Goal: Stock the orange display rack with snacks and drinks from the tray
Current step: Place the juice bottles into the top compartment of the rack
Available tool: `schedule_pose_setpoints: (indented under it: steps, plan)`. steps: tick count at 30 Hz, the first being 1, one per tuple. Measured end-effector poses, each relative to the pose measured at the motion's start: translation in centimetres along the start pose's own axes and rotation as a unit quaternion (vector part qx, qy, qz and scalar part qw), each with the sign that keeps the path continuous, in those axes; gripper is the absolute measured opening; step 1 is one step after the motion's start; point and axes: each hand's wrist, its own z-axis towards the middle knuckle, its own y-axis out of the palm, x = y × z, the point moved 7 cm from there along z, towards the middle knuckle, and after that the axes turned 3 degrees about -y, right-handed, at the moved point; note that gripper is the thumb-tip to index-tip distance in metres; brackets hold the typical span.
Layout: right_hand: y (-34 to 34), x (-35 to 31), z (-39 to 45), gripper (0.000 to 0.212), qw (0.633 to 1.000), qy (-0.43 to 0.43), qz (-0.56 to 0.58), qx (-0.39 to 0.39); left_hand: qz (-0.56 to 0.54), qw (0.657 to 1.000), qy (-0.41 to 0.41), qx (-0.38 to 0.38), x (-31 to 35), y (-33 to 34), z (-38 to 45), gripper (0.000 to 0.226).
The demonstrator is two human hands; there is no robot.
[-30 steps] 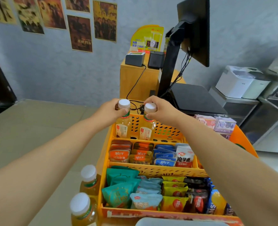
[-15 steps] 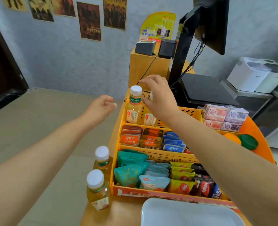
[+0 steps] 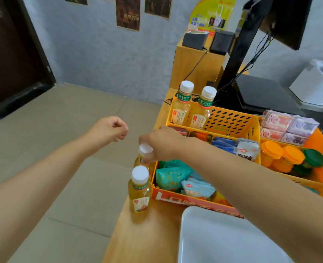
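The orange display rack (image 3: 230, 120) stands on a wooden counter, with two yellow tea bottles (image 3: 183, 107) upright in its back left compartment. Left of the rack stand two more tea bottles. My right hand (image 3: 162, 145) grips the farther bottle (image 3: 144, 150) around its white cap and neck. The nearer bottle (image 3: 139, 188) stands free in front of it. My left hand (image 3: 109, 129) hovers over the floor to the left, fingers loosely curled, holding nothing. The white tray (image 3: 223, 238) lies at the bottom right, its visible part bare.
Snack packets fill the rack's middle and front rows. Small pink and purple cartons (image 3: 287, 126) and orange- and green-lidded cups (image 3: 289, 158) sit in its right section. Behind the rack are a black monitor stand (image 3: 238, 50), cables and a wooden box (image 3: 196, 65).
Both hands left the two bottles in the back compartment. My right hand came down to the left and took hold of the farther bottle beside the rack. My left hand drew back leftward.
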Motion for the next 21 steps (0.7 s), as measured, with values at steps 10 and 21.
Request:
schedule_pose_setpoints:
  steps: [10, 21]
  plan:
    - [-4.8, 4.8, 0.2, 0.035, 0.962, 0.121, 0.19, 0.152, 0.156, 0.923, -0.038, -0.349, -1.3, 4.0, -6.4, 0.01]
    - [-11.9, 10.8, -5.6, 0.028, 0.762, 0.28, 0.435, 0.39, 0.273, 0.903, 0.118, -0.311, 1.3, 7.4, -7.5, 0.045]
